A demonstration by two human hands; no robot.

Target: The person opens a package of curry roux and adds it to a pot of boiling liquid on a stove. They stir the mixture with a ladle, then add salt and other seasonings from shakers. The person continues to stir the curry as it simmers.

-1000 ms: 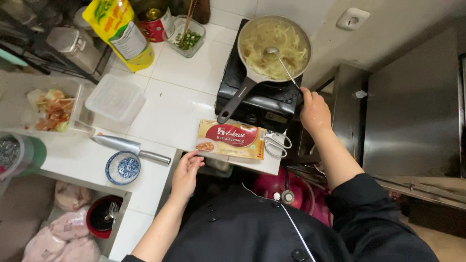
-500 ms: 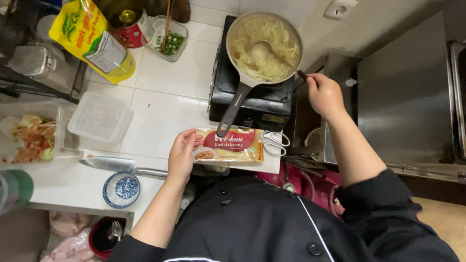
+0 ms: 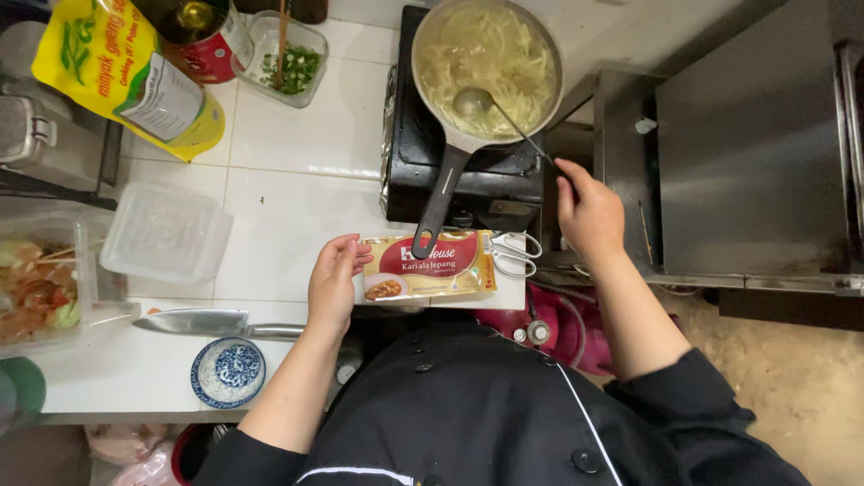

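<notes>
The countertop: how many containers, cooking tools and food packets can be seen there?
Containers: 5 – clear lidded box, tub of chopped greens, red can, blue patterned bowl, tub of mixed food
Cooking tools: 4 – pan, ladle, knife, scissors
Food packets: 2 – yellow pouch, boxed sauce mix
Total: 11

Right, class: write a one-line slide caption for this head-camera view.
Left hand touches a flat food packet while right hand holds a ladle in the pan.

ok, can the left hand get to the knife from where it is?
Probably yes. The left hand rests on the edge of the flat food box, and the knife lies just beside the wrist on the white counter, with nothing between them.
</notes>
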